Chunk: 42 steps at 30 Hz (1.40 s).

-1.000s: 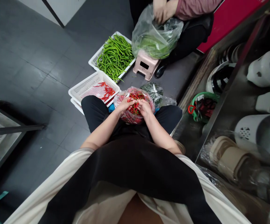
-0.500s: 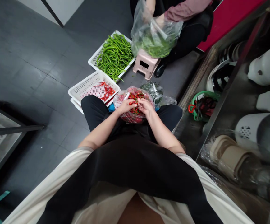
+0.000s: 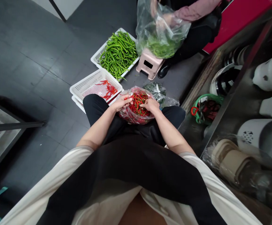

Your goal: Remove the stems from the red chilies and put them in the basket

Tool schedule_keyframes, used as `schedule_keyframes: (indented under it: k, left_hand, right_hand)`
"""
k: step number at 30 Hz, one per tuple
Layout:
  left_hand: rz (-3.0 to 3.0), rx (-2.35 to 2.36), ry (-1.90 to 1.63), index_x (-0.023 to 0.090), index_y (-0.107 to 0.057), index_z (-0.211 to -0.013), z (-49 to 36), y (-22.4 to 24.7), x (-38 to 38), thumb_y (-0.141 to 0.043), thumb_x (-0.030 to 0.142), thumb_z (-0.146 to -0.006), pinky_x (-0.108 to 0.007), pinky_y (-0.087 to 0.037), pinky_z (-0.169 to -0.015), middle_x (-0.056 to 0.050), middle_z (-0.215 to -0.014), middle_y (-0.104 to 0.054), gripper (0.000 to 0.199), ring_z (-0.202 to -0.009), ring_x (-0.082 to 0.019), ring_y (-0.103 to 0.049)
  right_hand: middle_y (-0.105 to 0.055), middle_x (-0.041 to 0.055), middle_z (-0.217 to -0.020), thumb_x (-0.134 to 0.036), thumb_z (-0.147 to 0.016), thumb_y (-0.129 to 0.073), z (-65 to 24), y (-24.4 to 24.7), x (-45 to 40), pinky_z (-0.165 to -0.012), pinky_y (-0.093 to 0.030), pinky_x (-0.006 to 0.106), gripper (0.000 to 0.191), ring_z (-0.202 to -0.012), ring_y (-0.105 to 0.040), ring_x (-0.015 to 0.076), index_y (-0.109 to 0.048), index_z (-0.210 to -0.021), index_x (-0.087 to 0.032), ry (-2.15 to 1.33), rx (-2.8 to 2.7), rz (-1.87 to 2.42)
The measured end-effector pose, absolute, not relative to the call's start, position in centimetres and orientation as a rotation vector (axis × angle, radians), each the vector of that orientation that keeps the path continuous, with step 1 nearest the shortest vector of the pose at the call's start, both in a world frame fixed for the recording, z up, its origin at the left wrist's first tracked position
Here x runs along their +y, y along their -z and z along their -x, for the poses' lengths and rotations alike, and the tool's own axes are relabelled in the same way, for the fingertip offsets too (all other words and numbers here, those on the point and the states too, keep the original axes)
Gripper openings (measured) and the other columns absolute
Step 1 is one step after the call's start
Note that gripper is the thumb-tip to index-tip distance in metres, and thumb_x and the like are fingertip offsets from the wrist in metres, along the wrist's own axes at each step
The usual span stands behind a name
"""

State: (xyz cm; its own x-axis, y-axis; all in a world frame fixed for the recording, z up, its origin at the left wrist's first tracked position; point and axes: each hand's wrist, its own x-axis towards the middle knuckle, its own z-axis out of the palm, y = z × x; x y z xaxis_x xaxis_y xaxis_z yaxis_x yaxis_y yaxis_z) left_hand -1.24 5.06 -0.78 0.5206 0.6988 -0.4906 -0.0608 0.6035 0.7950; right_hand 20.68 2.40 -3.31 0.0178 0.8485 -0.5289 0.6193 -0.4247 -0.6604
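A clear plastic bag [image 3: 136, 118] full of red chili peppers [image 3: 138, 101] with green stems rests open between my knees. At the bag's left rim, my left hand [image 3: 122, 102] is closed, with red chili peppers held between thumb and fingers. My right hand [image 3: 151, 105] is over the right side of the bag, its fingertips pinched at a chili pepper on top of the pile. Beyond my left knee, a white perforated basket [image 3: 84, 86] contains a small heap of loose red chilies [image 3: 109, 89].
Behind stands another white basket [image 3: 97, 57] of long green peppers [image 3: 118, 54]. A co-worker's hands [image 3: 165, 22] are in a clear bag of greens [image 3: 161, 45] on a pink stool [image 3: 148, 64]. A tied bag [image 3: 156, 91] lies near my right knee; shelves with containers [image 3: 255, 134] line the right.
My hands have moved apart: the left went left to the bag's rim with chilies in it, the right moved right and down onto the pile. The co-worker's hands have shifted inside their bag.
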Motion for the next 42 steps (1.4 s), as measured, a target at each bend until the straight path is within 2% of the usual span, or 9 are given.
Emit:
schedule_keyframes:
  k: [3, 6, 9, 15, 19, 25, 31, 36, 42]
  left_hand:
    - [-0.735, 0.955, -0.583, 0.015, -0.059, -0.084, 1.7, 1.1, 4.8, -0.078, 0.033, -0.071, -0.014, -0.017, -0.034, -0.001, -0.068, -0.06, 0.029, -0.042, -0.001, -0.035]
    - [-0.703, 0.972, -0.6, 0.015, -0.053, -0.081, 1.9, 1.0, 4.4, -0.076, 0.027, -0.069, -0.013, -0.018, -0.035, -0.001, -0.071, -0.061, 0.028, -0.043, 0.0, -0.037]
    - [-0.69, 1.008, -0.629, 0.017, -0.046, -0.082, 2.0, 0.7, 4.1, -0.069, 0.018, -0.066, -0.013, -0.017, -0.035, 0.001, -0.074, -0.062, 0.028, -0.042, 0.0, -0.038]
    - [-0.673, 1.064, -0.676, 0.02, -0.04, -0.081, 2.3, 0.4, 4.1, -0.062, 0.015, -0.062, -0.014, -0.013, -0.038, 0.005, -0.067, -0.057, 0.029, -0.039, 0.0, -0.034]
    - [-0.676, 1.093, -0.697, 0.019, -0.041, -0.078, 2.4, 0.3, 4.0, -0.061, 0.015, -0.063, -0.015, -0.012, -0.039, 0.005, -0.065, -0.054, 0.026, -0.04, -0.001, -0.035]
    - [-0.755, 1.15, -0.691, 0.018, -0.048, -0.08, 2.8, 0.3, 3.4, -0.062, 0.017, -0.068, -0.017, -0.013, -0.04, 0.006, -0.058, -0.047, 0.019, -0.041, -0.002, -0.033]
    - [-0.993, 1.188, -0.628, 0.016, -0.052, -0.073, 0.0, 0.7, 4.1, -0.068, 0.032, -0.078, -0.02, -0.02, -0.044, 0.005, -0.056, -0.047, 0.023, -0.044, -0.004, -0.032]
    - [-1.23, 1.215, -0.582, 0.016, -0.051, -0.067, -2.6, 0.3, 5.3, -0.076, 0.04, -0.073, -0.021, -0.028, -0.051, 0.004, -0.058, -0.046, 0.036, -0.053, -0.007, -0.038]
    - [-1.055, 1.019, -0.298, 0.017, -0.053, -0.083, -2.4, 0.9, 4.5, -0.088, 0.035, -0.057, -0.02, -0.024, -0.046, 0.006, -0.06, -0.048, 0.047, -0.048, -0.005, -0.04]
  right_hand:
    - [-0.062, 0.0124, -0.116, -0.02, -0.076, -0.072, -19.6, 3.1, 2.8, -0.082, -0.045, 0.036, 0.037, -0.1, -0.06, 0.0263, -0.069, -0.112, -0.025, -0.921, -2.253, 1.932]
    - [-0.053, 0.0143, -0.13, -0.016, -0.085, -0.058, -17.5, 3.4, 2.9, -0.085, -0.045, 0.037, 0.048, -0.11, -0.057, 0.0281, -0.06, -0.131, -0.028, -0.867, -2.823, 1.489]
    - [-0.046, 0.015, -0.137, -0.019, -0.086, -0.055, -15.9, 4.3, 3.4, -0.085, -0.046, 0.038, 0.049, -0.113, -0.056, 0.0297, -0.057, -0.134, -0.028, -0.823, -3.063, 1.36]
    - [-0.051, 0.0159, -0.131, -0.021, -0.094, -0.044, -16.0, 5.3, 4.4, -0.083, -0.045, 0.036, 0.043, -0.103, -0.059, 0.0263, -0.056, -0.135, -0.025, -0.783, -3.069, 1.402]
    - [-0.054, 0.0171, -0.129, -0.023, -0.092, -0.048, -16.3, 5.5, 4.8, -0.084, -0.045, 0.037, 0.034, -0.102, -0.059, 0.0275, -0.066, -0.121, -0.021, -0.822, -3.024, 1.446]
    - [-0.067, 0.0069, -0.093, -0.015, -0.079, -0.059, -19.8, 5.3, 4.9, -0.08, -0.047, 0.031, 0.014, -0.085, -0.062, 0.0191, -0.069, -0.089, -0.016, -1.156, -2.283, 1.415]
    - [-0.064, -0.0018, -0.068, -0.017, -0.072, -0.068, -21.9, 2.9, 3.6, -0.06, -0.053, 0.023, 0.013, -0.058, -0.06, 0.0094, -0.062, -0.083, -0.017, -1.821, -1.009, 1.506]
    - [-0.062, -0.0024, -0.06, -0.012, -0.07, -0.071, -20.8, 1.3, 3.3, -0.053, -0.053, 0.018, 0.014, -0.052, -0.058, 0.0072, -0.062, -0.081, -0.015, -1.985, -0.822, 1.507]
    - [-0.064, -0.0033, -0.065, -0.013, -0.061, -0.08, -19.9, 1.3, 2.9, -0.059, -0.056, 0.02, 0.027, -0.06, -0.062, 0.0091, -0.06, -0.079, -0.016, -1.964, -0.849, 1.342]
